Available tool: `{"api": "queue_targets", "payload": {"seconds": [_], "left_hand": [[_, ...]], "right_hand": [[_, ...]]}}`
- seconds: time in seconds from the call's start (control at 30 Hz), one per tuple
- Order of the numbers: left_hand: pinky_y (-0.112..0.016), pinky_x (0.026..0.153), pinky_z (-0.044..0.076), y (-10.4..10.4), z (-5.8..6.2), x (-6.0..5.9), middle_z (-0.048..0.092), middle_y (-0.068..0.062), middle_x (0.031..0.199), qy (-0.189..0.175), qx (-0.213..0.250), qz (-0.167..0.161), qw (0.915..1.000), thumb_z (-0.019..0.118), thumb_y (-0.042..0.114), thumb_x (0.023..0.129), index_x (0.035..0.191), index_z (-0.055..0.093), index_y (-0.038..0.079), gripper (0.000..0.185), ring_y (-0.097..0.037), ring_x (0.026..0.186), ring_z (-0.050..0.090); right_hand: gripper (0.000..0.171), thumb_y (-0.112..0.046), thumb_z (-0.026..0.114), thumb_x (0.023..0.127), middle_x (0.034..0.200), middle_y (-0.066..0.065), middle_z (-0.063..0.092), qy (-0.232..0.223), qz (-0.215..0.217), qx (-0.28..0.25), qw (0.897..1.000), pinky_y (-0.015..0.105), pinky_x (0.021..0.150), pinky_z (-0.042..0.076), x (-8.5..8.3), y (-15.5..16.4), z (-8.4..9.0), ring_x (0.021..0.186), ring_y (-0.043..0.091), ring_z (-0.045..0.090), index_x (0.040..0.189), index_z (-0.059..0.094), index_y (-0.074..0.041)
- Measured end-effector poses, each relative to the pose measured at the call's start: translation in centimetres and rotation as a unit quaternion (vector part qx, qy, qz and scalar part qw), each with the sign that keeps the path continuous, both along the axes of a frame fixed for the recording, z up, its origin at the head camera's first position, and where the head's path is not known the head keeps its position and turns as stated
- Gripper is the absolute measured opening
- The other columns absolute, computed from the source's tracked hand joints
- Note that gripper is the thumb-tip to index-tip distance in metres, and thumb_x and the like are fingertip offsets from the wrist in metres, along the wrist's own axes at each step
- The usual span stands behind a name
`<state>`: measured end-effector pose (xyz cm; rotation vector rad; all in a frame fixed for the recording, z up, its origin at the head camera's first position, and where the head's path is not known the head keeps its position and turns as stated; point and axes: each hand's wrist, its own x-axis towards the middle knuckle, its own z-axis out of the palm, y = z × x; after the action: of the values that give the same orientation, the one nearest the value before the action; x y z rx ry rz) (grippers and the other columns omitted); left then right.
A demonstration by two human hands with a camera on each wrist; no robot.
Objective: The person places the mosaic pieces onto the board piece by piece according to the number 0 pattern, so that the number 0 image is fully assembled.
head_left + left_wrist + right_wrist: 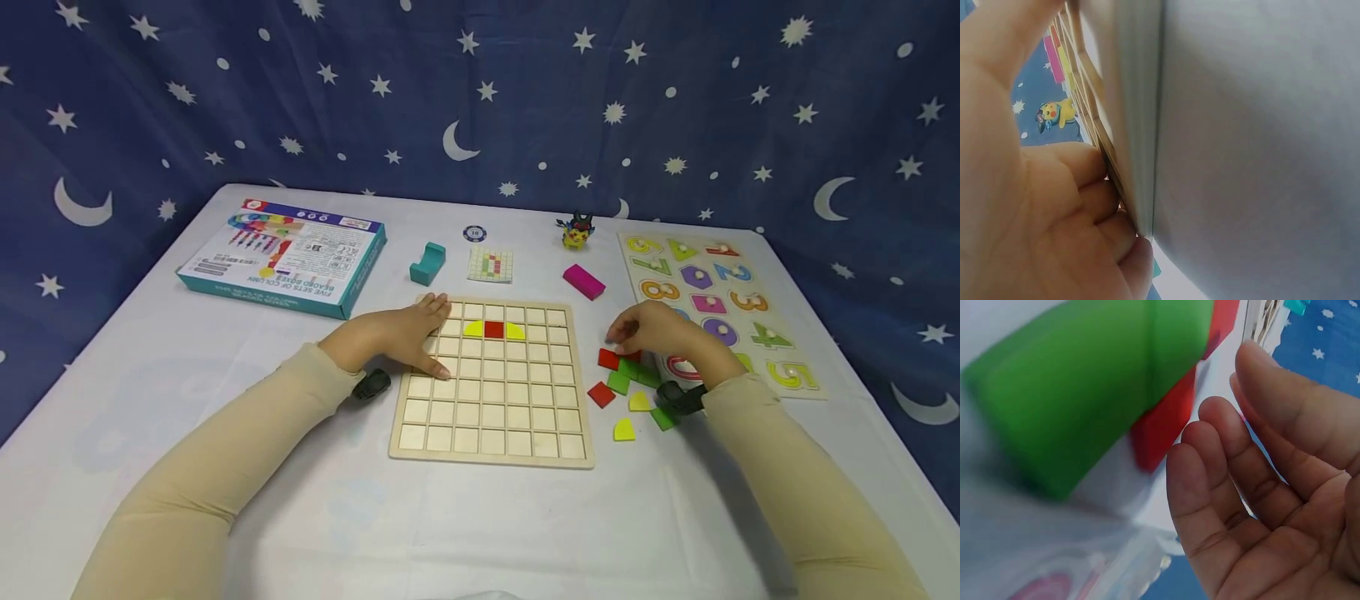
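A wooden grid board (491, 458) lies on the table, with a red square tile (494, 330) in an upper row between two yellow rounded tiles (473, 328). My left hand (405, 333) rests on the board's upper left edge, fingers extended and thumb spread over the cells. In the left wrist view, its fingertips (1091, 162) touch the board's rim. My right hand (651, 329) hovers at the loose tiles right of the board, fingers bent. No tile shows between the thumb (1260, 369) and fingers in the right wrist view. Green tiles (1079, 381) and red tiles (1166, 419) lie beside them.
Behind the board are a teal block (427, 263), a pattern card (491, 265), a round chip (475, 233), a magenta block (583, 282) and a small yellow figure (576, 232). A boxed toy (288, 254) lies back left, a number puzzle board (720, 308) at right.
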<state>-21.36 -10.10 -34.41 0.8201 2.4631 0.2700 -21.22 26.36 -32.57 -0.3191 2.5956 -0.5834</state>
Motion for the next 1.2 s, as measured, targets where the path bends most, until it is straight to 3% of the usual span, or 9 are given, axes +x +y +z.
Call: {"api": "queue_targets", "payload": {"seconds": [0.3, 0.67, 1.2], "left_hand": [[-0.045, 0.115, 0.005, -0.1, -0.1, 0.0, -0.007, -0.017, 0.153, -0.001, 0.002, 0.004, 1.0000, 0.068, 0.055, 0.075, 0.146, 0.003, -0.003, 0.112, -0.033, 0.141, -0.010], [-0.045, 0.115, 0.004, 0.0, 0.1, 0.1, -0.008, -0.018, 0.153, -0.003, 0.003, -0.001, 1.0000, 0.067, 0.053, 0.076, 0.146, 0.002, -0.003, 0.111, -0.033, 0.141, -0.010], [-0.045, 0.115, 0.004, -0.1, -0.2, 0.1, -0.007, -0.019, 0.153, 0.002, 0.004, -0.002, 1.0000, 0.067, 0.056, 0.075, 0.146, 0.002, -0.004, 0.113, -0.033, 0.141, -0.010]], "right_hand": [[0.028, -0.008, 0.068, 0.080, 0.096, 0.010, 0.066, 0.008, -0.018, 0.018, 1.000, 0.042, 0.085, 0.047, 0.6, 1.7, -0.2, 0.088, 0.023, 0.054, 0.107, 0.067, -0.003], [0.028, -0.004, 0.069, 0.079, 0.097, 0.012, 0.064, 0.022, -0.026, 0.005, 0.999, 0.045, 0.087, 0.045, 1.0, 1.3, -0.9, 0.090, 0.026, 0.052, 0.107, 0.066, -0.002], [0.014, 0.001, 0.063, 0.080, 0.082, 0.005, 0.060, 0.031, -0.025, 0.004, 0.999, 0.028, 0.069, 0.043, 0.5, 0.8, 0.0, 0.080, 0.021, 0.050, 0.092, 0.069, -0.005]]}}
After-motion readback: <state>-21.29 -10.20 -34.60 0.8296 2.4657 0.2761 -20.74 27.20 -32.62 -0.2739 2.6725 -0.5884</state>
